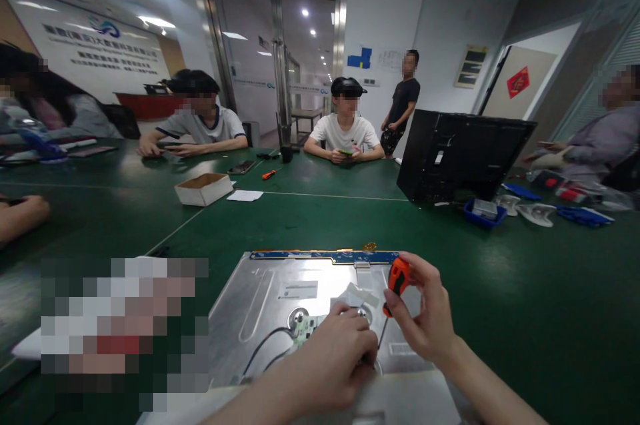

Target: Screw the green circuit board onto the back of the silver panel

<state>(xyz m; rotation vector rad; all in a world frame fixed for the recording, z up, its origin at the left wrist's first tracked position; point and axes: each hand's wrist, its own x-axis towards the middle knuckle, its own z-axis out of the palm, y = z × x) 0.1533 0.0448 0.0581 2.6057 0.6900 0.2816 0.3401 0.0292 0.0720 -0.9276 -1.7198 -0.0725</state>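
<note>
A large silver metal panel [345, 291] lies in front of me, with a blue circuit strip [300, 255] along its far edge. My right hand [427, 311] grips an orange-and-black screwdriver [399, 277] by its handle, between thumb and fingers. The shaft slants down toward the fingertips of my left hand [345, 348]. Those fingers are curled in close to the tip, and what they hold, if anything, is hidden. Partly under my left hand sits a small green circuit board [304, 328] with black wires [260, 348] running from it.
A black monitor-like casing [460, 151] stands to the right, beside a blue tray [485, 213]. An open cardboard box [203, 190] and a second orange screwdriver [269, 175] lie farther off. Several people sit around the green table [325, 221]; another stands behind it.
</note>
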